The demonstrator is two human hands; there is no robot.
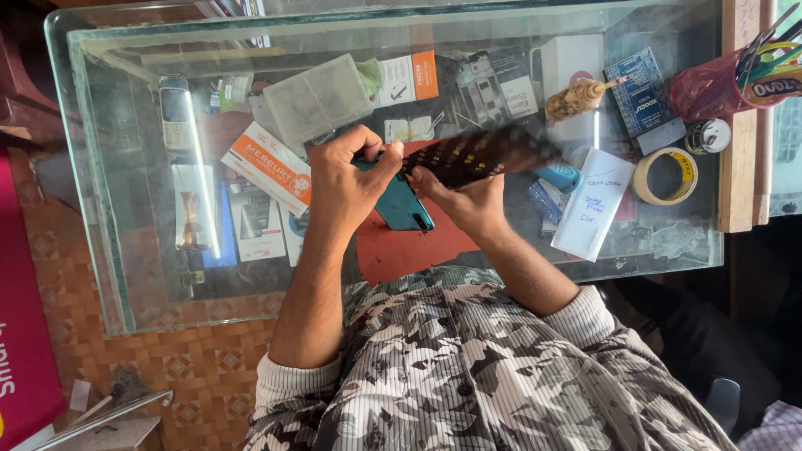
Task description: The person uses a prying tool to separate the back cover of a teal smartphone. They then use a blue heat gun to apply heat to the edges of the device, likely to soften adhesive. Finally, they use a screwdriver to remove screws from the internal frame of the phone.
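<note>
A glass counter (100,209) fills the view, with shelves of boxed goods showing through its top. On it, at the middle, lies a red mat (409,246), the landmark for the rest.

Above the mat, the left hand (342,184) curls its fingers shut around the top end of a teal phone (401,209), which lies tilted across the mat. The right hand (472,205) is closed on the near end of a dark keypad strip (476,154) dotted with pale buttons; the strip reaches up and right off the mat and is blurred, so just what it is cannot be told for sure.

Left of the mat, under the glass, sits a flat white box (271,167) with an orange band. Up-left of the mat a clear plastic case (317,96) rests on the glass; beside that, above the mat, is a small white carton (413,77) with an orange end. Right of the mat leans a white paper slip (593,205) with blue handwriting. Farther right lies a tape roll (666,176), cream-coloured, and above it a blue card (635,88) with white print. At the far upper right a pink cup (710,88) holds tools. Far left of the mat an old grey handset (174,113) lies upright.
</note>
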